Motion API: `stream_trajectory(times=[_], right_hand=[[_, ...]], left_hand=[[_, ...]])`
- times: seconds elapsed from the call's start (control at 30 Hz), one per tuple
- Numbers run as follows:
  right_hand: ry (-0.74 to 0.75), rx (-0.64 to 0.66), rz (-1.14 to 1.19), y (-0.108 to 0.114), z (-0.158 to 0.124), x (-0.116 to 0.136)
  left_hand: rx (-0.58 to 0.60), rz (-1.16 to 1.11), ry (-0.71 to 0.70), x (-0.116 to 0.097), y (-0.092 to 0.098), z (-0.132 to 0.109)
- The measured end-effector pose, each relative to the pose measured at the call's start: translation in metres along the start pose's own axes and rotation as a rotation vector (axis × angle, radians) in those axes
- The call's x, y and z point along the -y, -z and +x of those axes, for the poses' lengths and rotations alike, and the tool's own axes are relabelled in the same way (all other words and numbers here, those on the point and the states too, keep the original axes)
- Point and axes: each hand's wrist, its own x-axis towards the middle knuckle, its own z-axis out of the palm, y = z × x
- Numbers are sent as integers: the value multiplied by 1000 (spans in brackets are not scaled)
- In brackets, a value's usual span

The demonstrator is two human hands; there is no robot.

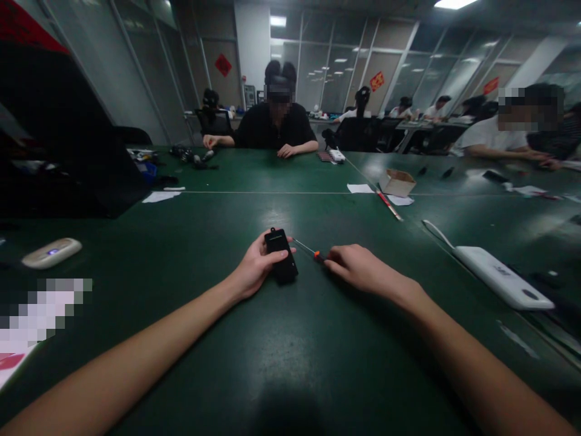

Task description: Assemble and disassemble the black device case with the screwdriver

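Note:
My left hand is closed around a small black rectangular device that rests on the green table, thumb laid across its top. My right hand lies just to the right, fingers pinched on the orange-and-black handle of a thin screwdriver. The screwdriver's metal shaft points up and left, its tip close to the device's right edge.
A white power bank with a cable lies at the right, a white oval gadget at the left. A small cardboard box, papers and a red pen lie farther back. A person in black sits across the table; others work at the right.

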Motion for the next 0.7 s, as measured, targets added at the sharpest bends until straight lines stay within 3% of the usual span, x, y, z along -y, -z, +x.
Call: stream_trajectory(times=[0.13,0.23,0.33,0.47,0.57,0.7], right_hand=[[-47,-206,274,-6,4,0],[-83,-429,475,-7,2,0],[-102,-611,564,-5,-6,3],[-53,-762,468,-7,-15,10],[94,-790,240,-13,-19,13],[307,-857,47,-19,-25,18]], left_hand=[[-22,74,-88,3,3,2],[13,370,-227,-1,8,0],[7,625,-263,-7,13,-1],[-4,371,-246,-5,14,4],[-9,212,-233,-1,14,7],[-5,195,-179,-1,17,7]])
